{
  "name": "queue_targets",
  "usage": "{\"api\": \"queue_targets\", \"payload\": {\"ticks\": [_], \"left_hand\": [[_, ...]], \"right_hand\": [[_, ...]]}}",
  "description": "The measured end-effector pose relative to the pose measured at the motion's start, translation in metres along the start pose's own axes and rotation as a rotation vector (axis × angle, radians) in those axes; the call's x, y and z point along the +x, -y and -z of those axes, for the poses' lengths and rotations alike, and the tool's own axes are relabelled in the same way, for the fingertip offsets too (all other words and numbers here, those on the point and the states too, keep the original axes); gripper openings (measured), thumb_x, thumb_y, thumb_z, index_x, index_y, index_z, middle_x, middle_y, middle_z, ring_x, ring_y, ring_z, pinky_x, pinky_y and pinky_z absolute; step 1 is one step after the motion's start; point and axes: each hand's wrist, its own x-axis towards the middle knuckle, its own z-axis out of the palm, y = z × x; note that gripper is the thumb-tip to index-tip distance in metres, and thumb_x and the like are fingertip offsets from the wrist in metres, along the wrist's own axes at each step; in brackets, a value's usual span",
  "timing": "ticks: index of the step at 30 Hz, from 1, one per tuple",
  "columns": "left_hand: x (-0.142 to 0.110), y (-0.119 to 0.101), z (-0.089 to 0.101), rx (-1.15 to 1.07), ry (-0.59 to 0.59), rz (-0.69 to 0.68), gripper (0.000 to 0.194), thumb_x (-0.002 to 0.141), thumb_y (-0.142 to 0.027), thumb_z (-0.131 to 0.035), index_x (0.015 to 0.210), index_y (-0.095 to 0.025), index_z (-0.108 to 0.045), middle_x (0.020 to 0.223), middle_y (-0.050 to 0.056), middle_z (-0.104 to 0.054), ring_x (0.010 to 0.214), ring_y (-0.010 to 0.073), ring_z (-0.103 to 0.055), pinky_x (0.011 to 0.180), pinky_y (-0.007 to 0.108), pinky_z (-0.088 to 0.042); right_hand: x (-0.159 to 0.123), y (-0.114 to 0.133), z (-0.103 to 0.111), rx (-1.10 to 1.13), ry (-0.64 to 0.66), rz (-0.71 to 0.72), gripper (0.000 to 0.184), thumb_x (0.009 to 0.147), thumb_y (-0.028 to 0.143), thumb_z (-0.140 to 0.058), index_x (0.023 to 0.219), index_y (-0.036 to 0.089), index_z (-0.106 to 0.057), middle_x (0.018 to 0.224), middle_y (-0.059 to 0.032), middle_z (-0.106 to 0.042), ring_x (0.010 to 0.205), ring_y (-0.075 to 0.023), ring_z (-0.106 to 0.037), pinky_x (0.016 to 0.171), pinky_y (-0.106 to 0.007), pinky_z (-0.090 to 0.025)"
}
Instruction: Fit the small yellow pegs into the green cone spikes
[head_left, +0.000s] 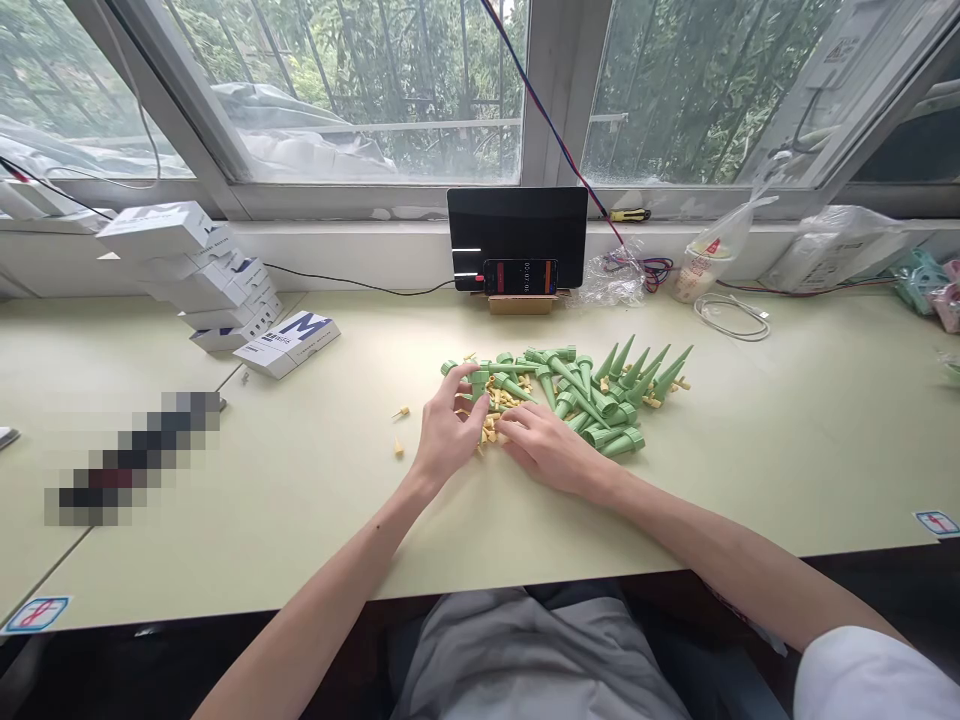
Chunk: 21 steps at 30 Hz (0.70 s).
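Note:
A heap of green cone-shaped plastic spikes (600,390) lies on the pale green table (300,480), mixed with several small yellow plastic pieces (504,400). My left hand (447,430) rests at the heap's left edge, fingers curled round a green piece (477,385). My right hand (546,450) lies palm down just right of it, its fingertips pinched on the small yellow pieces. Two loose yellow pieces (400,430) lie on the table left of my left hand.
A dark tablet (517,238) with a phone (520,276) propped before it stands at the back by the window. White boxes (217,290) are stacked at the back left. Plastic bags (712,255) and a white cable (731,317) sit at the back right.

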Motion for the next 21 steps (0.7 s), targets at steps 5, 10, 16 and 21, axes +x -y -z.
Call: {"api": "queue_targets", "payload": {"ticks": [5,10,16,21], "left_hand": [[-0.0015,-0.002,-0.0003,0.007,0.035,-0.006,0.03,0.086,-0.029,-0.061,0.115,-0.025,-0.059,0.092,0.002,-0.055,0.066,0.0112,-0.063,0.052,0.02,-0.053],[-0.0029,-0.003,-0.0015,0.027,0.06,-0.016,0.03,0.086,-0.03,-0.06,0.116,-0.025,-0.06,0.091,0.002,-0.056,0.062,0.0102,-0.061,0.051,0.02,-0.052],[-0.003,-0.0025,-0.0017,0.03,0.063,-0.024,0.03,0.086,-0.032,-0.06,0.116,-0.024,-0.06,0.092,0.003,-0.057,0.062,0.0105,-0.061,0.049,0.02,-0.052],[-0.0033,-0.0019,-0.0016,0.033,0.075,-0.019,0.03,0.087,-0.032,-0.06,0.116,-0.025,-0.06,0.092,0.003,-0.057,0.062,0.0113,-0.062,0.048,0.02,-0.051]], "right_hand": [[0.0009,0.0003,0.0021,0.017,0.004,-0.019,0.02,0.101,0.015,-0.043,0.112,0.017,-0.059,0.105,-0.0113,-0.064,0.098,-0.0248,-0.06,0.086,-0.042,-0.051],[0.0004,-0.0008,0.0005,0.04,-0.012,-0.036,0.02,0.1,0.014,-0.043,0.112,0.017,-0.059,0.104,-0.0106,-0.064,0.096,-0.0244,-0.06,0.086,-0.042,-0.051],[-0.0005,-0.0022,0.0023,0.088,-0.002,-0.025,0.037,0.096,0.001,-0.035,0.119,0.018,-0.058,0.104,-0.0115,-0.064,0.1,-0.0243,-0.059,0.085,-0.041,-0.051],[0.0007,-0.0008,0.0057,0.09,0.015,-0.066,0.036,0.096,0.0,-0.035,0.115,0.017,-0.06,0.102,-0.0119,-0.064,0.099,-0.0248,-0.058,0.083,-0.04,-0.052]]}}
